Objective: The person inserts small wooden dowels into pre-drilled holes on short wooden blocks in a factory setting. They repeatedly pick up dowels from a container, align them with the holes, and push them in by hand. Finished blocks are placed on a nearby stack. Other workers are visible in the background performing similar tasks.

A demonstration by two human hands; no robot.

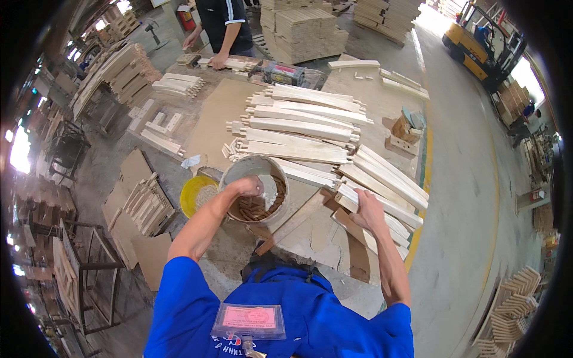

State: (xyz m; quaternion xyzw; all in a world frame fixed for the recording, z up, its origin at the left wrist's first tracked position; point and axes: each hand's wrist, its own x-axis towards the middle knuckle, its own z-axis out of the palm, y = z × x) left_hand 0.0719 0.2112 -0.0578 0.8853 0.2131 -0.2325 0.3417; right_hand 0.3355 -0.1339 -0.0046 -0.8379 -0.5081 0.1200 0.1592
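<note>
My left hand [248, 186] is inside the mouth of a round whitish bucket [283, 212], its fingers curled closed. What they hold, if anything, is hidden. Brown wooden dowels [253, 210] lie in the bottom of this bucket. On the right, my right hand [368, 210] grips the near end of a pale wooden slat [388, 209] in a group of slats. Beyond both hands, several more curved slats [298, 125] with tenoned ends are laid in a row across the table. Small light dowels [230, 148] sit at their left ends.
A yellow bucket [191, 197] stands left of the whitish one. Wooden blocks [404, 134] rest at the table's right side. Across the table, a person [221, 36] handles wood beside a machine [283, 73]. A forklift [483, 45] is at the far right. Stacked wood [304, 33] stands behind.
</note>
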